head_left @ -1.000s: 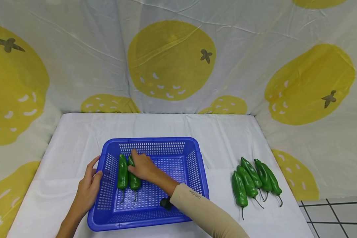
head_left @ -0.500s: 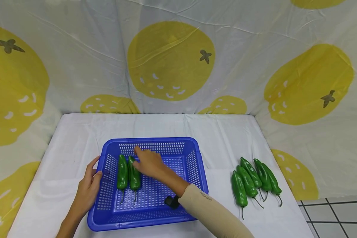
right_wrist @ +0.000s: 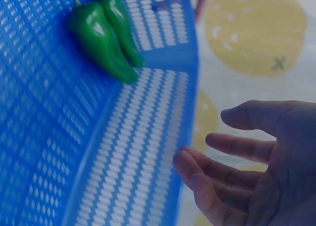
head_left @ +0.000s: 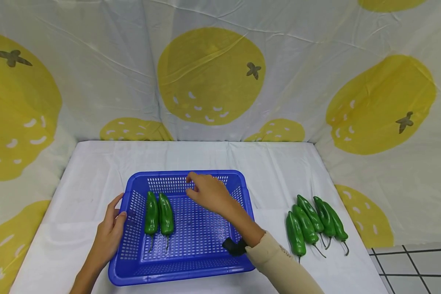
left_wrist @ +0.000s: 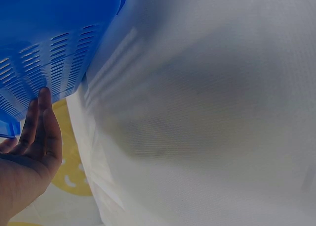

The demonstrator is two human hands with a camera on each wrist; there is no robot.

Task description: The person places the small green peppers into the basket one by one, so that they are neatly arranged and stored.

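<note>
A blue plastic basket (head_left: 183, 267) with slotted walls stands on the white cloth. Inside it, two green peppers (head_left: 166, 214) lie side by side near the left wall, stems toward the person. My left hand (head_left: 110, 228) rests its fingertips against the outside of the basket's left wall; in the left wrist view those fingers (left_wrist: 45, 105) are fairly straight on the slots. My right hand (head_left: 211, 194) hovers over the back part of the basket, holding nothing. The right wrist view shows its fingers (right_wrist: 237, 174) loosely bent, apart from the peppers.
Several more green peppers (head_left: 308, 224) lie in a row on the cloth to the right of the basket. A white cloth wall with yellow fruit prints (head_left: 211, 75) rises behind the table (head_left: 268, 163). A dark wrist device (head_left: 235, 246) sits by the right sleeve.
My right hand has let go of the right-hand pepper in the basket and moved up and to the right, away from it. The left hand and the basket have stayed in place.
</note>
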